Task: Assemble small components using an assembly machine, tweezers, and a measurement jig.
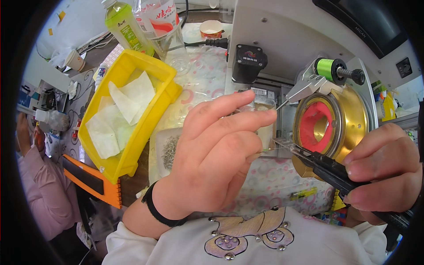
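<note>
My left hand (216, 154), with a black band round its wrist, reaches across the middle. Its index and middle fingers stretch toward the machine, while the thumb presses against the curled fingers below. A short thin greenish strand shows by the thumb tip; what the pinch holds is mostly hidden. On the right, my right hand (386, 170) grips a long black handheld tool (327, 167). The tool's thin metallic end points left, close to my left fingertips. Just behind it stands a gold wheel (355, 119) with a red inner ring (314, 128).
A green thread spool (326, 68) and a metal arm (307, 87) sit above the wheel. At left a yellow bin (148, 150) holds white sheets. A tray of small metal pieces (169, 152) lies behind my left hand. Bottles (126, 28) stand behind. Another person (44, 181) sits far left.
</note>
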`<state>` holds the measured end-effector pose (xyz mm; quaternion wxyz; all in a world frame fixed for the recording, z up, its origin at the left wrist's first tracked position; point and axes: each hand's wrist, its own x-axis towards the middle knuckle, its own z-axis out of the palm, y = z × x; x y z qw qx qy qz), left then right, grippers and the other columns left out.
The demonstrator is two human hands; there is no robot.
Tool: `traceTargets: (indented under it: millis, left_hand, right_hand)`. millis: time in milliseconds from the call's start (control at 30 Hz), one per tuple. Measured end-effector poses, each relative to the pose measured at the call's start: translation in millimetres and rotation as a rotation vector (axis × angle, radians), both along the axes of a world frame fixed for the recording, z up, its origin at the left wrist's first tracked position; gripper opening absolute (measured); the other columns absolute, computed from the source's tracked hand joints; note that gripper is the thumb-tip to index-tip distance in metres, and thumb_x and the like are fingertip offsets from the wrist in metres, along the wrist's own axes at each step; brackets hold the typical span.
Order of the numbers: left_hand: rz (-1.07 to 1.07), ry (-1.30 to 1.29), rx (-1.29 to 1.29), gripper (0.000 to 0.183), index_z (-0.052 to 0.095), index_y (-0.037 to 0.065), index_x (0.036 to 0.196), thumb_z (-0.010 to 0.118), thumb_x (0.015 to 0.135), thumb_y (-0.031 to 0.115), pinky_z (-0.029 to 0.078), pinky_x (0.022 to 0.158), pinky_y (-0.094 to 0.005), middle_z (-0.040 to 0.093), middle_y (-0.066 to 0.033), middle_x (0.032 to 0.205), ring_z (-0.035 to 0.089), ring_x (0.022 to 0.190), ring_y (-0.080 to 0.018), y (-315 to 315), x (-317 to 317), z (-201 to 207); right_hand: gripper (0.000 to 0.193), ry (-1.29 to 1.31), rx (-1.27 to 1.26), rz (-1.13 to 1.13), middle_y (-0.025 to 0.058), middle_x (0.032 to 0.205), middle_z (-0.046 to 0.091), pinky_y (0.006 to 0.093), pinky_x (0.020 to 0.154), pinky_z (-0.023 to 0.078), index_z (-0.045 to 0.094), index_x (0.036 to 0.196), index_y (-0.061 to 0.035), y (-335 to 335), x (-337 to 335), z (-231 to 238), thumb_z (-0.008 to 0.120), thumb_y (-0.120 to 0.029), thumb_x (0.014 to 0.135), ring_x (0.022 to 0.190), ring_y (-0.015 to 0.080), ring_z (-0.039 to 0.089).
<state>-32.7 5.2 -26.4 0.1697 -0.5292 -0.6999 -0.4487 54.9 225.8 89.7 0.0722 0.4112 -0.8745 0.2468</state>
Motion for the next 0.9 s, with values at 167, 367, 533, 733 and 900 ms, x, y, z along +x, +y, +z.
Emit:
traceTargets:
  millis: [167, 367, 533, 733, 900]
  left_hand:
    - [0.007, -0.002, -0.014, 0.006, 0.05, 0.004, 0.083, 0.052, 0.08, -0.001, 0.041, 0.095, -0.0478, 0.063, -0.0201, 0.105, 0.06, 0.094, -0.0366, -2, 0, -1]
    - [0.0, 0.0, -0.006, 0.006, 0.05, 0.004, 0.082, 0.052, 0.08, -0.001, 0.041, 0.095, -0.0481, 0.064, -0.0199, 0.105, 0.06, 0.094, -0.036, -2, 0, -1]
    - [-0.012, 0.006, -0.003, 0.006, 0.05, 0.004, 0.082, 0.051, 0.079, -0.001, 0.041, 0.095, -0.0482, 0.063, -0.0201, 0.105, 0.06, 0.094, -0.0363, -1, -1, 0]
    - [0.019, -0.005, -0.006, 0.009, 0.051, 0.003, 0.082, 0.053, 0.076, -0.003, 0.042, 0.094, -0.0475, 0.064, -0.0197, 0.105, 0.059, 0.098, -0.0387, -3, 3, 2]
    - [0.018, 0.0, 0.021, 0.014, 0.054, 0.003, 0.082, 0.058, 0.071, -0.006, 0.044, 0.091, -0.0445, 0.064, -0.0162, 0.104, 0.057, 0.103, -0.0396, 5, 2, 0]
  right_hand:
    - [0.01, 0.013, 0.024, 0.063, 0.0092, 0.09, 0.059, 0.0265, 0.062, 0.049, 0.063, 0.082, -0.0109, -1, -3, 1, 0.07, -0.013, 0.076, 0.075, 0.0211, 0.059]
    - [0.01, 0.035, 0.057, 0.137, 0.0087, 0.09, 0.059, 0.0266, 0.062, 0.049, 0.064, 0.083, -0.0109, -1, -7, 2, 0.071, -0.015, 0.076, 0.077, 0.0216, 0.059]
    - [0.013, 0.028, 0.107, 0.166, 0.0075, 0.089, 0.06, 0.0263, 0.063, 0.049, 0.065, 0.084, -0.0114, 4, -8, 4, 0.07, -0.021, 0.078, 0.08, 0.0215, 0.059]
    - [0.014, -0.248, -0.197, -0.219, 0.0033, 0.085, 0.064, 0.0248, 0.056, 0.049, 0.071, 0.08, -0.0122, 13, 35, 20, 0.072, -0.01, 0.066, 0.069, 0.0176, 0.062]
    - [0.019, -0.31, -0.285, -0.103, 0.0054, 0.079, 0.061, 0.0276, 0.051, 0.047, 0.068, 0.082, -0.0095, 28, 76, -3, 0.073, -0.015, 0.064, 0.07, 0.0204, 0.061]
